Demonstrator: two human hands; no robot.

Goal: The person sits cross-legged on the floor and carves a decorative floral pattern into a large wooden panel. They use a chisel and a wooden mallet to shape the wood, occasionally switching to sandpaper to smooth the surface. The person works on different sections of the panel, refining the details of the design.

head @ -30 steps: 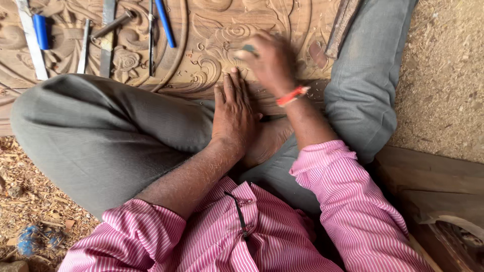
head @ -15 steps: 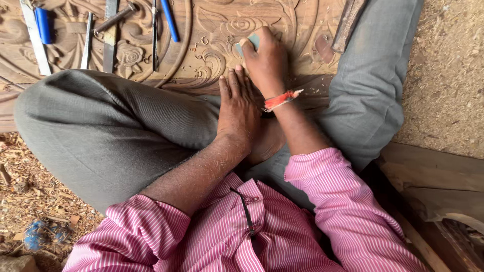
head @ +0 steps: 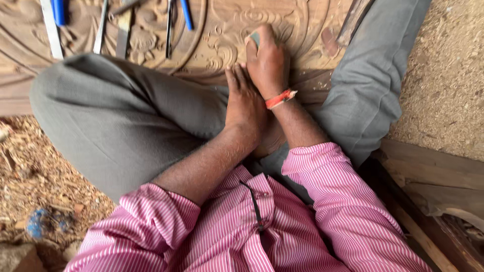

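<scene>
A carved wooden panel (head: 222,30) with scroll patterns lies flat in front of my crossed legs. My right hand (head: 267,63), with an orange band at the wrist, presses a small grey-green pad (head: 255,38), likely sandpaper, onto the carving. My left hand (head: 244,103) lies flat with its fingers together on the panel's near edge, beside the right wrist, and holds nothing. My grey-trousered legs (head: 131,116) cover the panel's lower part.
Several carving tools lie on the panel at the top left: a metal ruler (head: 50,27), chisels (head: 121,30) and blue-handled tools (head: 186,12). Wood chips (head: 30,166) cover the ground on the left, sawdust (head: 443,70) on the right. Wooden planks (head: 433,181) lie at lower right.
My right hand has moved up and left across the carving with the pad. The left hand has stayed flat on the panel's edge. The camera has shifted slightly.
</scene>
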